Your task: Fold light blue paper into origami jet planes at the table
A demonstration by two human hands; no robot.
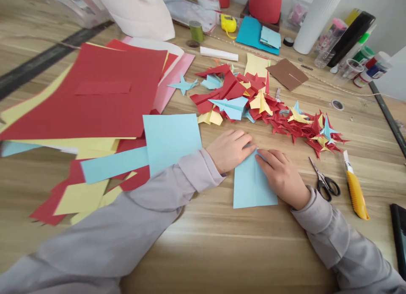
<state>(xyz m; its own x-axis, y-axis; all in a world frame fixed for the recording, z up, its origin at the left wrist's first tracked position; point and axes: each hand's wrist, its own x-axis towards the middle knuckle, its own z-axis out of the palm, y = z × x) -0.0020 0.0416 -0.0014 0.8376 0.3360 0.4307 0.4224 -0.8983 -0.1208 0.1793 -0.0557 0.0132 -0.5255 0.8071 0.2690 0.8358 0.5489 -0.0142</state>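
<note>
A light blue sheet of paper (253, 188) lies on the wooden table in front of me, a crease running down its middle. At its top left, my left hand (230, 149) presses with closed fingers on the paper. My right hand (283, 173) pinches the top edge, its fingertips close to those of my left hand. The top corners are mostly hidden under my fingers. A second light blue sheet (171, 140) and a blue strip (116, 165) lie to the left, partly under my left sleeve.
Large red sheets (114, 108) are stacked at the left. Folded paper pieces (231, 87) are heaped behind my hands. Scissors (325, 182) and a yellow cutter (357, 192) lie at the right. Bottles (376, 70) stand at the back right.
</note>
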